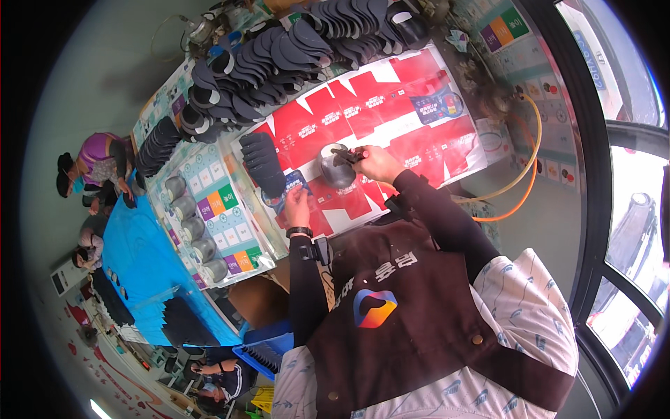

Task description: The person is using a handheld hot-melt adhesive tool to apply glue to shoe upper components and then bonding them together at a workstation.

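Observation:
On the red-and-white printed sheets [357, 112], a rounded grey metallic piece [338, 173] lies in front of me. My right hand [380, 166] is closed round a small dark tool [347, 156], whose end overlaps the top of that piece; its exact kind is unclear. My left hand [298, 207] is to the left and nearer me, its fingers drawn together over a blue printed patch of the sheet. Whether anything is between those fingertips is too small to make out. Just beyond it lies a row of overlapping black curved pieces [262, 165].
Many overlapping dark grey curved pieces [269, 63] line the table's far side. Several grey metallic pieces [193, 228] stand in a row at left. Yellow and orange hoses [536, 150] loop at right. People [105, 157] sit by a blue-covered table [136, 244].

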`<state>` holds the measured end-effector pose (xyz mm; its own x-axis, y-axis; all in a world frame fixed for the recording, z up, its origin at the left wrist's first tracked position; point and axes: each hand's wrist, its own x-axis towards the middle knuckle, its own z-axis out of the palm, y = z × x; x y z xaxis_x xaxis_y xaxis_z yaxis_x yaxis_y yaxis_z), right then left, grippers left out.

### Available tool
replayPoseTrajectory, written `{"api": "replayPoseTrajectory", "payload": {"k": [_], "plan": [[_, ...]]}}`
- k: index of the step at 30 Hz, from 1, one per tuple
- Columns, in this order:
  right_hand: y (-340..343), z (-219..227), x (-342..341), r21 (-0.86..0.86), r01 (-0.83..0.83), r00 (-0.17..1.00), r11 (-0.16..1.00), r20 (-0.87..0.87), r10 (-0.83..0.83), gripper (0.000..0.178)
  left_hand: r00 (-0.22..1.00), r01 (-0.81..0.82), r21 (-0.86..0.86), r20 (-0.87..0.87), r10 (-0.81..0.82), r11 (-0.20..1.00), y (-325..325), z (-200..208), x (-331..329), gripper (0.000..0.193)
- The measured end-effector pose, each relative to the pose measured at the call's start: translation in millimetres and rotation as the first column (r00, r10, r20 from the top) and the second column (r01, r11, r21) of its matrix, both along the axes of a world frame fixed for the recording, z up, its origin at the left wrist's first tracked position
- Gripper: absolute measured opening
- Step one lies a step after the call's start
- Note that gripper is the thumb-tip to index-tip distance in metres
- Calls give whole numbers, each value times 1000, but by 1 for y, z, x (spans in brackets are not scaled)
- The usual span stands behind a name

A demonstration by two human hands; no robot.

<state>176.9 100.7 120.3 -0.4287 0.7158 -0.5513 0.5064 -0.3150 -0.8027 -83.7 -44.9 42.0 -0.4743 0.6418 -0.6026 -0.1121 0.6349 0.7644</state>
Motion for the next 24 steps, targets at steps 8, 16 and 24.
{"api": "replayPoseTrajectory", "payload": {"k": [8, 16, 24], "plan": [[-3, 12, -3, 119, 194, 979, 974, 46, -201, 38, 999, -22, 1, 26, 21, 1000, 1, 4, 2, 28], [-1, 9, -9, 42, 43, 998, 998, 40, -45, 34, 1000, -2, 8, 1, 2, 1000, -3, -2, -5, 25], [2, 15, -8, 92, -43, 999, 995, 27, 40, 32, 1000, -5, 62, -22, 6, 998, -4, -8, -15, 23]]}}
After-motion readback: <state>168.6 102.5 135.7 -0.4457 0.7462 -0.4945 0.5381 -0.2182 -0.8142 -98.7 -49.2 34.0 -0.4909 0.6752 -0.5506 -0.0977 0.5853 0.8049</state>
